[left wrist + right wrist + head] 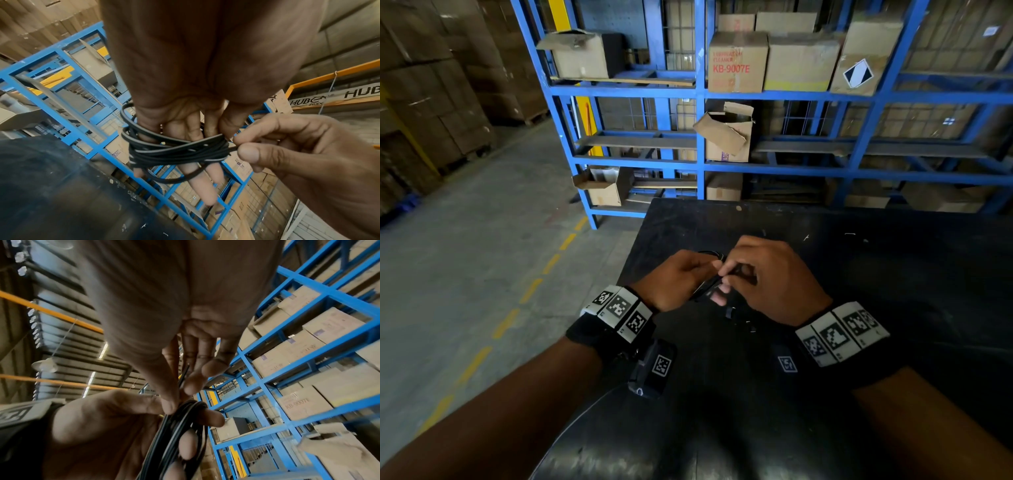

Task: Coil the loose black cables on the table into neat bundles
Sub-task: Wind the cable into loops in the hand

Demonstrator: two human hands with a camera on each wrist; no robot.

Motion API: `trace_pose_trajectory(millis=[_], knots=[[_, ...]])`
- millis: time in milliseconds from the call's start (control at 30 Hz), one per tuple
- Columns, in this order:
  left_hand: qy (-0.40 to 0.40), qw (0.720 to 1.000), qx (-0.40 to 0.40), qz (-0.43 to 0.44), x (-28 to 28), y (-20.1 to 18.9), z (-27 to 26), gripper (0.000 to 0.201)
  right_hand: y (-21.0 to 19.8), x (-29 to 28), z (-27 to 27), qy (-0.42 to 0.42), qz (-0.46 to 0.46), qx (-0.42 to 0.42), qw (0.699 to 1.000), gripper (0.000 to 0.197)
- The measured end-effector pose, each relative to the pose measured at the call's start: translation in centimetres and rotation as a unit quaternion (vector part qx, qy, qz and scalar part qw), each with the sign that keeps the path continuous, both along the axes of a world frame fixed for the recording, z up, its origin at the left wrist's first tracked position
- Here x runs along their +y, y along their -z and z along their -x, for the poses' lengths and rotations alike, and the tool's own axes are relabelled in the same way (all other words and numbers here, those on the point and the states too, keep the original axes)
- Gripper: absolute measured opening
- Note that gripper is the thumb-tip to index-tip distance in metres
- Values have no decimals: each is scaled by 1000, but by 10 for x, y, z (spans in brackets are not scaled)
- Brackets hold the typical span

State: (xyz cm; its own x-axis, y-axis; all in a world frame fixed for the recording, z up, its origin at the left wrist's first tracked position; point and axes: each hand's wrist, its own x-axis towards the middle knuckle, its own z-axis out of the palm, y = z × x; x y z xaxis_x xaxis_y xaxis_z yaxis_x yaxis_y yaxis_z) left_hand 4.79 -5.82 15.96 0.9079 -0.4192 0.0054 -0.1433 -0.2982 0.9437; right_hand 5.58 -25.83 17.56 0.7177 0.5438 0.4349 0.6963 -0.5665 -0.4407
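Note:
A black cable [708,286] is wound in several loops round the fingers of my left hand [678,277], just above the black table [876,274]. The left wrist view shows the coil [174,151] crossing those fingers [197,180], which point away from the camera. My right hand [767,274] pinches the cable's free strand between thumb and forefinger [244,138] at the coil's right side. In the right wrist view my right hand's fingertips [174,402] meet on the bundle [179,423], and my left hand [102,426] holds it from below. One loop [711,254] sticks out beyond the hands.
A small dark piece [738,318], hard to make out, shows below my right hand. Blue steel shelving [700,137] with cardboard boxes [738,61] stands right behind the table. Concrete floor with a dashed yellow line [530,291] runs off to the left.

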Motion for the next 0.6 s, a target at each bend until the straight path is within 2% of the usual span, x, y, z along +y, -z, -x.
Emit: trace_pose_trajectory(millis=[133, 333, 467, 533, 600], knots=[[9, 999, 30, 21, -2, 0, 2, 40, 5, -4, -1, -11, -100, 30, 994, 8], [46, 997, 12, 60, -6, 8, 5, 39, 22, -10, -8, -1, -216, 62, 974, 10], [47, 997, 22, 50, -6, 10, 6, 42, 38, -16, -4, -1, -215, 8, 977, 13], [48, 994, 48, 84, -5, 12, 6, 35, 44, -17, 3, -6, -191, -31, 981, 18], [44, 987, 80, 129, -3, 15, 4, 36, 50, -18, 8, -19, -199, -17, 980, 27]])
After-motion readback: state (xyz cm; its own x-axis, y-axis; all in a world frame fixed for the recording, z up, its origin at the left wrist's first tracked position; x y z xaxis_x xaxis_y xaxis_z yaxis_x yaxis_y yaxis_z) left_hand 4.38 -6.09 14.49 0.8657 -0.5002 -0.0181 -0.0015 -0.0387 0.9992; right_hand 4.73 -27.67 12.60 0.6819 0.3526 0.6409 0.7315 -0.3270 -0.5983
